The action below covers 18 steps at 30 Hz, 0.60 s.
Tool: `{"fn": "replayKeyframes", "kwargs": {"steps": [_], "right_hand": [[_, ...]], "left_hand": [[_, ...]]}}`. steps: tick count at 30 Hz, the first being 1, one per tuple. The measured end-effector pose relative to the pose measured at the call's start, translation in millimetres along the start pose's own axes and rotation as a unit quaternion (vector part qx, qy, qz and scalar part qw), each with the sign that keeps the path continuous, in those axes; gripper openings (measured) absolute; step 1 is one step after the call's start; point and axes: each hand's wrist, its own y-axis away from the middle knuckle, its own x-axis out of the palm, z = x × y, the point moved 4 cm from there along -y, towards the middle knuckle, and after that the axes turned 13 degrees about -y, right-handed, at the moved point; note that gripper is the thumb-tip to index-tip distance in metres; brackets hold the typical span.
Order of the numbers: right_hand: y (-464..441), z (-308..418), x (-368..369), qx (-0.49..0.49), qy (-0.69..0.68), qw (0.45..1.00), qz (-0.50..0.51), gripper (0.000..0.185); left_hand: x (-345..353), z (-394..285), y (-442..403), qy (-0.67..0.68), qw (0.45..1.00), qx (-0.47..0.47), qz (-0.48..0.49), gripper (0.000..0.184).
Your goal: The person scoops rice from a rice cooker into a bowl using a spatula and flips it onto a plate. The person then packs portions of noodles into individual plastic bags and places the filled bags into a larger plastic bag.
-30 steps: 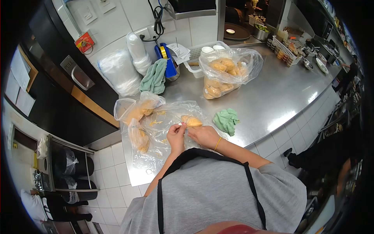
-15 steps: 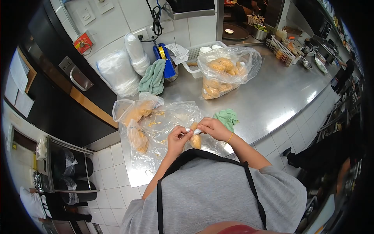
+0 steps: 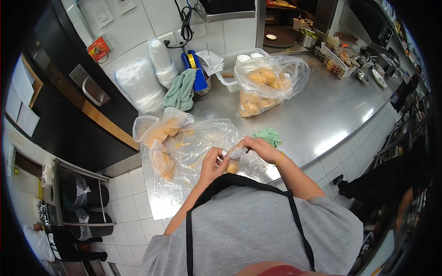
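Note:
A small clear plastic bag (image 3: 232,167) of yellow-orange food lies at the counter's near edge, close against my body. My left hand (image 3: 213,163) pinches its gathered plastic near the neck, with a small white bit at the fingertips. My right hand (image 3: 261,149), a yellow band at its wrist, holds the bag's upper end pulled out to the right. Under and left of the bag spreads a clear plastic sheet (image 3: 212,133) with loose yellow shreds. On its left side lie an open bag (image 3: 159,133) of the same food and a smaller filled bag (image 3: 162,164).
A large clear bag (image 3: 262,92) full of small filled bags stands on the steel counter (image 3: 317,110). Behind are a white basket (image 3: 228,83), a blue tape dispenser (image 3: 199,78) and a green towel (image 3: 180,92). A green cloth (image 3: 268,136) lies beyond my right hand. Other people stand at both sides.
My right hand has moved a little right and up, drawing the bag's plastic out from my left hand. The plastic between my hands now looks wider and looser.

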Motion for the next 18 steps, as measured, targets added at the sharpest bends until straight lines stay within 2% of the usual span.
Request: {"fn": "replayKeyframes", "kwargs": {"steps": [1,3,4,6,7,9,16,18], "right_hand": [[-1,-1,0,0.0,0.0,1.0,0.0,0.023],[-2,6,1,-0.104,0.028,0.994,0.013,0.019],[-3,7,1,-0.104,0.028,0.994,0.014,0.019],[0,13,10,-0.194,0.227,0.95,0.093,0.022],[1,13,13,-0.194,0.227,0.95,0.092,0.022],[0,10,21,-0.126,0.184,0.969,0.111,0.021],[-6,-1,24,-0.086,0.187,0.971,0.122,0.017],[-9,-1,30,-0.112,0.149,0.976,0.109,0.015]], "left_hand": [[-1,2,0,0.001,1.0,0.0,0.0,0.015],[1,4,-2,0.042,0.997,0.021,0.058,0.013],[1,4,-2,0.042,0.997,0.021,0.057,0.013],[4,1,1,0.106,0.987,0.06,0.108,0.01],[5,-1,1,0.107,0.986,0.06,0.109,0.01],[5,-6,2,0.127,0.983,0.077,0.11,0.01],[-4,-5,2,0.077,0.99,0.087,0.081,0.011],[-8,-5,2,0.077,0.997,0.018,0.024,0.011]]}}
